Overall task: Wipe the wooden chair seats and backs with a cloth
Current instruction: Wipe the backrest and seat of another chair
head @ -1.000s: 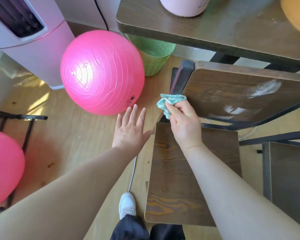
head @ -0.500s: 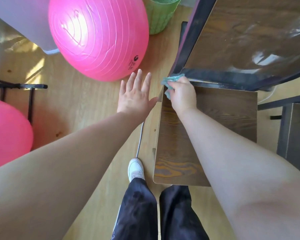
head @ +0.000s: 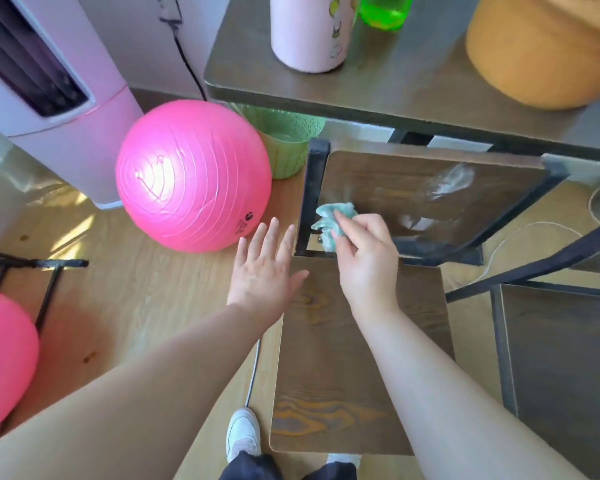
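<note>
The right hand point(head: 364, 258) is pinching a bunched teal cloth point(head: 333, 220) in curled fingers and pressing it to the lower left corner of the chair back point(head: 430, 192), just beside the black post point(head: 312, 195) and above the seat point(head: 343, 358). The left hand point(head: 264, 268) is lying flat and spread at the seat's rear left corner, holding nothing. The cloth is looking soft, light and limp, so I'd judge it is handling best wadded in the fingertips and pushed flat against the stiff, smooth wood, where pale streaks point(head: 454, 180) are showing.
</note>
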The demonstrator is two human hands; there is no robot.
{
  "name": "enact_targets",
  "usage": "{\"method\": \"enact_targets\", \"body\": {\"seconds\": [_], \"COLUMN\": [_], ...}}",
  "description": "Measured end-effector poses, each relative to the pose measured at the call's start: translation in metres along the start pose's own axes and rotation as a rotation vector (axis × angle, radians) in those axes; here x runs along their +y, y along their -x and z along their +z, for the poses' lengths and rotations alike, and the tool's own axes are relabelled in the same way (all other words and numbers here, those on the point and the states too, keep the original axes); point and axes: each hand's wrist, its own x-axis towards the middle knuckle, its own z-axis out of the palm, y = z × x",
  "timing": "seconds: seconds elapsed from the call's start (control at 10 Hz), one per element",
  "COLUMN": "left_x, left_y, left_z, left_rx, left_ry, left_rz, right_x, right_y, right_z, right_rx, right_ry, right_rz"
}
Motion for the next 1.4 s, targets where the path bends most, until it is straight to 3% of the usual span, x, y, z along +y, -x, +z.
{"method": "enact_targets", "body": {"seconds": [0.2, 0.4, 0.7, 1.0, 1.1, 1.2, 1.4], "left_x": [0.022, 0.030, 0.028, 0.034, 0.037, 0.041, 0.046], "left_y": [-0.004, -0.008, -0.004, -0.010, -0.008, -0.005, 0.003], "left_z": [-0.031, -0.026, 0.018, 0.061, 0.071, 0.074, 0.055], "left_rx": [0.088, 0.128, 0.055, -0.044, -0.060, -0.065, -0.054], "left_ry": [0.062, 0.094, 0.103, 0.179, 0.189, 0.198, 0.162], "left_rz": [-0.035, -0.072, -0.129, -0.176, -0.180, -0.180, -0.152], "right_x": [-0.030, -0.010, 0.045, 0.085, 0.090, 0.096, 0.066], "right_y": [-0.057, -0.070, -0.037, -0.005, 0.001, 0.005, 0.005], "right_z": [-0.047, -0.030, 0.015, 0.044, 0.046, 0.044, 0.013], "right_rx": [0.149, 0.011, -0.288, -0.378, -0.480, -0.515, -0.332], "right_ry": [0.016, 0.133, 0.068, 0.254, 0.153, 0.178, 0.128], "right_rz": [-0.217, -0.300, 0.028, -0.063, 0.054, 0.035, -0.113]}}
